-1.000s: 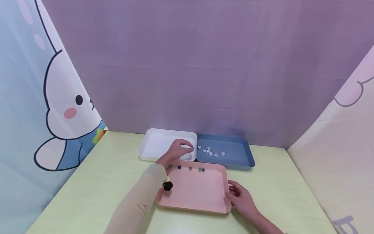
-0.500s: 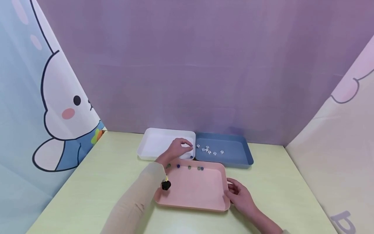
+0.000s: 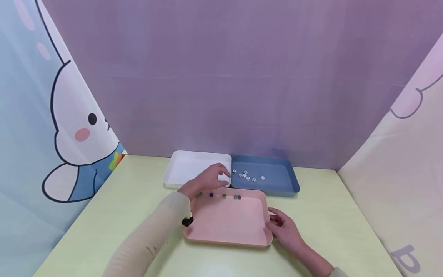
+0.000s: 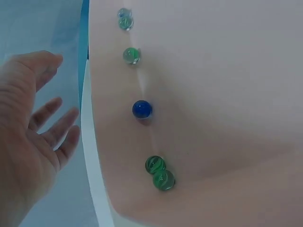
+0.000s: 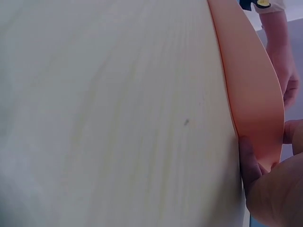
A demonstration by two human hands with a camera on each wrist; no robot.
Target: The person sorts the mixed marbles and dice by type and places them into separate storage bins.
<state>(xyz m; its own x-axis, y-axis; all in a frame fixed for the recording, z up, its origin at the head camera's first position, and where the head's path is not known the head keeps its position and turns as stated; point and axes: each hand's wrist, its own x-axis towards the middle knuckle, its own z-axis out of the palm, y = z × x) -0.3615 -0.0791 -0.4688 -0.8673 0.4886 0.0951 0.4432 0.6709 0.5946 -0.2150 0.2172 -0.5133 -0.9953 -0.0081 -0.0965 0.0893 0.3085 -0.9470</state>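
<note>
My left hand (image 3: 212,177) hovers over the front right corner of the white tray (image 3: 188,165). Its thumb and fingers are spread apart with nothing between them, as the left wrist view also shows. My right hand (image 3: 285,231) grips the right wall of the pink tray (image 3: 230,225), thumb over the rim and fingers against the outer side. Along that tray's far side lie several glass marbles: a dark blue marble (image 4: 142,109), a pair of green swirled marbles (image 4: 164,180), a pale green marble (image 4: 131,56) and two touching clear ones.
A blue tray (image 3: 273,173) stands right of the white one, with several white dice (image 3: 248,178) in its left half. All three trays sit close together on the pale wooden table (image 3: 131,196). A purple cloth (image 3: 221,84) hangs behind it.
A small dark marble has left my left fingertips; it showed in the white tray's corner half a second ago and is now out of sight. My left fingers have spread; the right hand keeps its hold.
</note>
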